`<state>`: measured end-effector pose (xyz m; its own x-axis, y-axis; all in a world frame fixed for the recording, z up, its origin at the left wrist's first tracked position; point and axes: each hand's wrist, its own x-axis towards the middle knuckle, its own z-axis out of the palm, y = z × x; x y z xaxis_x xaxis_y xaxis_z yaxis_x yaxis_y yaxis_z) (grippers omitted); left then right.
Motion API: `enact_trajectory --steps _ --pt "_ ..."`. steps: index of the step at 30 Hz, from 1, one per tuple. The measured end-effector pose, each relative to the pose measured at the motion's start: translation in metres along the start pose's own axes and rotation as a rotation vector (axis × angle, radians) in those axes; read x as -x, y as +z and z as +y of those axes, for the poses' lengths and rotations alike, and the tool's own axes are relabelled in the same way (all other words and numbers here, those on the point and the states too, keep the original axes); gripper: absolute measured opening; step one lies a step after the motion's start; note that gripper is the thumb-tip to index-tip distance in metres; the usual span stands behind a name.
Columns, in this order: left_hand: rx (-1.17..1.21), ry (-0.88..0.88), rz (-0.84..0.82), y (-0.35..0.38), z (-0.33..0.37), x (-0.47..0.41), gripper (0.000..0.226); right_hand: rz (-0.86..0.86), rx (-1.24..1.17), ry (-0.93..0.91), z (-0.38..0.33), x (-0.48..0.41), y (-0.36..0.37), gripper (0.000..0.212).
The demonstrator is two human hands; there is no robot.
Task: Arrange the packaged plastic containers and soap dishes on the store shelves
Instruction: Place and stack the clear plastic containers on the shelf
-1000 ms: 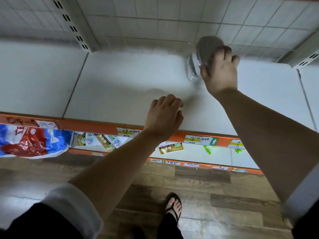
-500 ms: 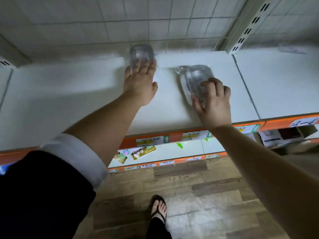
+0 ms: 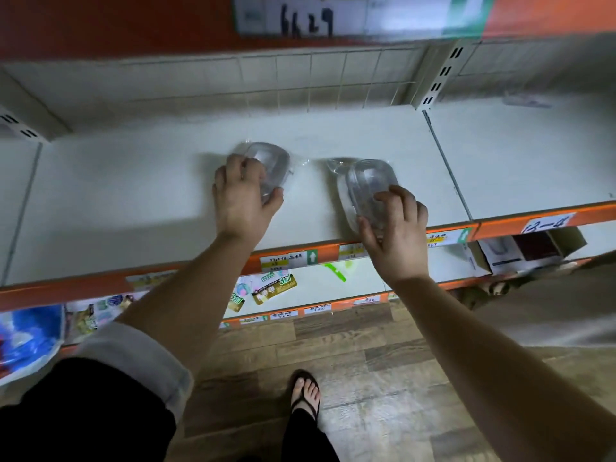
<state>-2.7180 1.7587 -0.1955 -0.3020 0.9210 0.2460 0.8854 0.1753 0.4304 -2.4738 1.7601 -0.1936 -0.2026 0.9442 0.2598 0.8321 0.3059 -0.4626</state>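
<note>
Two clear oval plastic containers in plastic wrap lie on the white shelf (image 3: 140,208). My left hand (image 3: 241,200) grips the left container (image 3: 271,163) from its near end, fingers curled over it. Further right, my right hand (image 3: 395,228) grips the right container (image 3: 365,183) at its near end, thumb on the left side and fingers over the top. The right container lies close to the shelf's orange front edge (image 3: 336,250); the left one sits farther back. A gap of bare shelf separates them.
A wire grid back panel (image 3: 320,81) and a slotted upright (image 3: 440,78) stand behind the shelf. An orange shelf edge with price tags (image 3: 306,18) hangs overhead. Lower shelves hold packaged goods (image 3: 270,288) and a cardboard box (image 3: 530,251). My sandalled foot (image 3: 305,395) stands on the wood floor.
A second ago only my right hand held a container at the shelf's back. Now my left hand holds a second one, and the view has shifted right and up.
</note>
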Motion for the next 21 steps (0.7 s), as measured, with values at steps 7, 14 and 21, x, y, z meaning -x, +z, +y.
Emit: enact_trajectory --steps 7,14,21 --pt "0.120 0.132 0.101 -0.083 0.011 0.078 0.029 0.046 -0.047 -0.019 -0.053 0.044 -0.054 0.037" --pt "0.155 0.249 0.175 -0.180 0.024 0.148 0.030 0.105 -0.073 -0.053 -0.112 0.105 -0.127 0.036" --pt "0.209 0.337 0.269 -0.261 0.043 0.181 0.029 0.270 -0.180 -0.126 -0.161 0.141 -0.185 0.043"
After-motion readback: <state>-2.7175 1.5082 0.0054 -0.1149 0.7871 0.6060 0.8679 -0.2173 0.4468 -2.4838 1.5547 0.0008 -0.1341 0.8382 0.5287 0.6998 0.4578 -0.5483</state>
